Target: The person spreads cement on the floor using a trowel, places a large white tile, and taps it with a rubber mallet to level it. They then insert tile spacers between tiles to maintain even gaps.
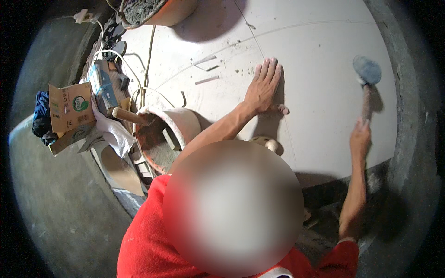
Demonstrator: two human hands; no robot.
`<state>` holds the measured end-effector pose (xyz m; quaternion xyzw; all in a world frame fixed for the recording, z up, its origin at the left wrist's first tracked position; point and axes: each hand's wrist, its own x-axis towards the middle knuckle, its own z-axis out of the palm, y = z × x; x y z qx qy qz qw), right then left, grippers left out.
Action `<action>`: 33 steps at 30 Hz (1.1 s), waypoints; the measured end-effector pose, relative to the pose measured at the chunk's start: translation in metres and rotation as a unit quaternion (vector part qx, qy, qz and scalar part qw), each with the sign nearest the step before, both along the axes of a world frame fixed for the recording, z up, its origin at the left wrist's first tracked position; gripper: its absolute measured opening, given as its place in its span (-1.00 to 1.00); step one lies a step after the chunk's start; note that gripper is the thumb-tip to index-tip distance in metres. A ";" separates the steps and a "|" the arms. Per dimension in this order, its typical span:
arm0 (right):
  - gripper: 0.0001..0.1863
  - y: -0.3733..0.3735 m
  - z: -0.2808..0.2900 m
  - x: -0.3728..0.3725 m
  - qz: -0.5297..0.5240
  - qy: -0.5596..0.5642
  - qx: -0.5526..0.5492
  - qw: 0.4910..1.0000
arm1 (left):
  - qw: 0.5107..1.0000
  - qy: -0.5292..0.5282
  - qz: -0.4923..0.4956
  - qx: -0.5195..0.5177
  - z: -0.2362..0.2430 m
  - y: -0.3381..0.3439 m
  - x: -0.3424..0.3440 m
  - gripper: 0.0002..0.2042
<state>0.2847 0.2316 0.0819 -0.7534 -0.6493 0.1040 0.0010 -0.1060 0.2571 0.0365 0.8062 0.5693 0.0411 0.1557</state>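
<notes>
Gripping mallet (pixel 367 89) in right hand (pixel 360 139), fingers closed round lower handle. Holding it out at far right of pale tile (pixel 320 116), near right edge. Runs lengthwise nearly straight away from body, head end outermost. Can't tell head contact with tile; too blurred.

Resting left hand (pixel 265 88) palm down on tile, over seam (pixel 253 36). Fingers straight, side by side, pointing away; thumb out to right; pinching nothing visible.

Key relation, as judged: sideways gap, left hand to mallet head. Well apart, mallet head to the right, roughly level with left fingertips. Right hand nearer, being on the handle; no crossing of arms.

Also at left: bucket (pixel 190 124) beside left forearm, with wooden-handled tool (pixel 127 116) sticking out over rim; box (pixel 72 109) farther left; thin slivers (pixel 206 80) left of left hand; second bucket (pixel 174 14) with grey mix, farther out.
</notes>
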 end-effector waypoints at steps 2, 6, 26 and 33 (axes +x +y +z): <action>-0.46 0.009 0.017 0.011 -0.023 0.009 0.095 0.995 | 0.998 0.031 -0.002 -0.046 -0.002 0.000 0.002 0.44; -0.60 0.017 0.041 0.017 0.086 0.118 0.196 0.970 | 0.994 -0.060 0.076 -0.044 -0.002 -0.024 0.010 0.44; -0.48 0.015 -0.001 0.017 -0.012 0.000 -0.050 0.999 | 0.996 -0.015 0.086 0.000 0.000 -0.026 0.011 0.35; -0.57 -0.048 0.023 0.023 0.040 0.055 0.092 0.993 | 0.998 0.047 -0.024 -0.025 -0.003 -0.052 0.025 0.39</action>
